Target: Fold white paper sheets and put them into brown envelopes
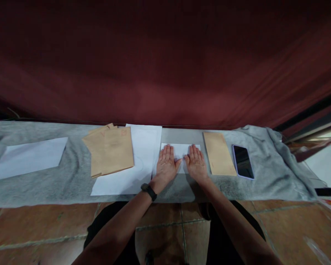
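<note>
A small white sheet of paper (179,150), which looks folded, lies on the grey cloth in front of me. My left hand (167,162) rests flat on its left part, fingers stretched away from me. On the right part of the paper my right hand (196,162) lies flat too, its thumb pointing toward the left thumb. Both palms cover much of the paper. Left of my left hand are larger white sheets (146,147), partly under several brown envelopes (118,151). A single brown envelope (220,154) lies just right of my right hand.
A phone (243,162) with a light purple edge lies right of the single envelope. More white paper (30,156) is at the far left. The grey cloth (77,184) covers a long narrow table and is bunched at the right end. A dark red curtain (165,73) hangs behind.
</note>
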`<state>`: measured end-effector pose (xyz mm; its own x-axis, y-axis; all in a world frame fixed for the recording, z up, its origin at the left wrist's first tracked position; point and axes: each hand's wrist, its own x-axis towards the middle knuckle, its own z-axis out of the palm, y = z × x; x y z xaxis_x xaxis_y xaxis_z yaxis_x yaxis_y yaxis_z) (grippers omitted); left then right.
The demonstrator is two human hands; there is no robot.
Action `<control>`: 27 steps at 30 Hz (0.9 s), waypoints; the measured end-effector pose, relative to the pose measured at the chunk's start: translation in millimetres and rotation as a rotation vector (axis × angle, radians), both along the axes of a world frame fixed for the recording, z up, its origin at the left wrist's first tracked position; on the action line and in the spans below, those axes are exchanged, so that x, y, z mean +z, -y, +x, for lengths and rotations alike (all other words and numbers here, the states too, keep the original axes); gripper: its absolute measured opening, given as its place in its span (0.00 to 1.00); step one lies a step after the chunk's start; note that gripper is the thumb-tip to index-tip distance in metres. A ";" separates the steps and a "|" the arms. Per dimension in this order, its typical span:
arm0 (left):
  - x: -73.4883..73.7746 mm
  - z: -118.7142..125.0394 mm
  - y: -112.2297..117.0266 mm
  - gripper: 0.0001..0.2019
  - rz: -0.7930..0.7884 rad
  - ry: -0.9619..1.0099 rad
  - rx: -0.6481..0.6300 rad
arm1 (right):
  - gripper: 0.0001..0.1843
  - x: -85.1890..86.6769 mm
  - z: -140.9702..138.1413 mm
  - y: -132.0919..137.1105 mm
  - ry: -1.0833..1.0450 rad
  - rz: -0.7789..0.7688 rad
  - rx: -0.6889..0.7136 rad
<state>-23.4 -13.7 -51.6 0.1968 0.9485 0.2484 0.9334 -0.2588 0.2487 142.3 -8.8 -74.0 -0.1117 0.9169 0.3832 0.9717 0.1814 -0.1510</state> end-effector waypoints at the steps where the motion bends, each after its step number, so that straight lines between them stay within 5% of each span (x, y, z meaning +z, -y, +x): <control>1: -1.4 -1.1 0.6 0.36 0.002 0.003 0.004 | 0.33 -1.4 1.9 0.4 -0.004 0.014 -0.013; 8: 2.9 0.7 7.3 0.31 0.008 0.004 0.015 | 0.33 -0.2 11.8 2.0 -0.078 -0.006 -0.071; 16: 8.4 16.3 -6.3 0.28 -0.077 -0.051 -0.198 | 0.33 18.9 -20.6 -4.7 -0.158 -0.201 0.151; 27: 1.2 -0.9 6.4 0.28 0.017 -0.040 -0.230 | 0.33 4.9 6.2 0.8 0.034 -0.023 0.066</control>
<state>-24.3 -20.1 -50.4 0.4170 0.8734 0.2515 0.8586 -0.4693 0.2063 148.5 -9.6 -69.2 -0.1846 0.9156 0.3571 0.9625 0.2420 -0.1229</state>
